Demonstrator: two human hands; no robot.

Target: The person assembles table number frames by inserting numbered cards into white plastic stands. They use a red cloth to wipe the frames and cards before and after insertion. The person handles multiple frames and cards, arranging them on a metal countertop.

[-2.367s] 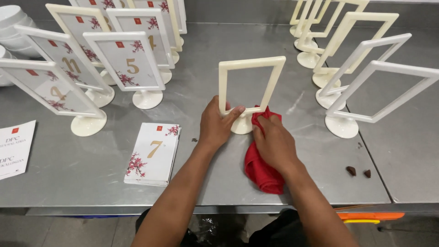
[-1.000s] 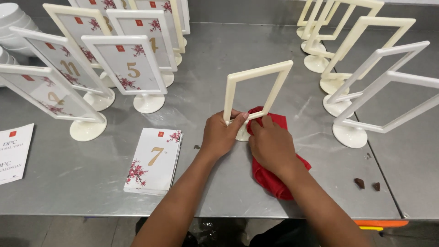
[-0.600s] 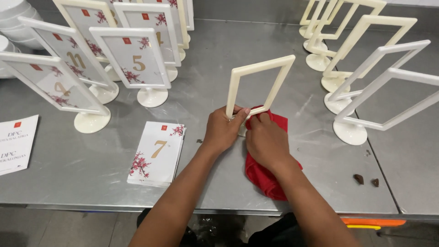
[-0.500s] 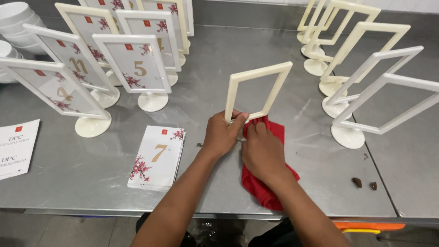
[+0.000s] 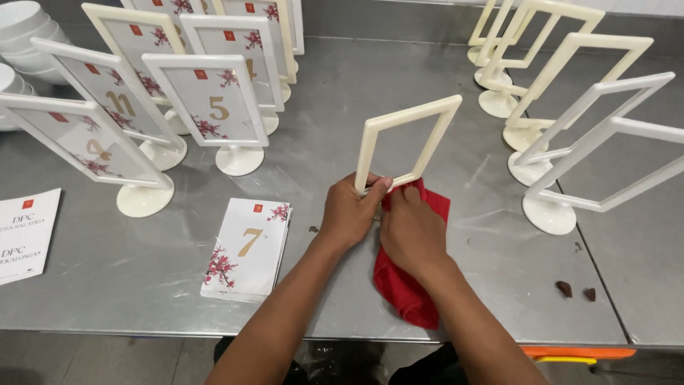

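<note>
An empty cream frame stand (image 5: 406, 146) tilts above the steel worktop (image 5: 427, 78) near its front edge. The left hand (image 5: 350, 214) grips its lower bar; the right hand (image 5: 411, 232) closes on a red cloth (image 5: 402, 289) at its base. White bowls (image 5: 25, 32), stacked at far left, hold nothing visible. Card-filled frames (image 5: 206, 107) stand left, empty ones (image 5: 570, 107) right.

on the brushed steel table (image 5: 427, 78), the empty cream plastic sign frame (image 5: 407, 146) sits at centre. the stack of floral number cards (image 5: 247, 247) lies at its 8 o'clock, the filled cream sign stands (image 5: 178, 93) at 10, the empty cream stands (image 5: 570, 114) at 2, and the crumpled red cloth (image 5: 402, 285) at 6.
</note>
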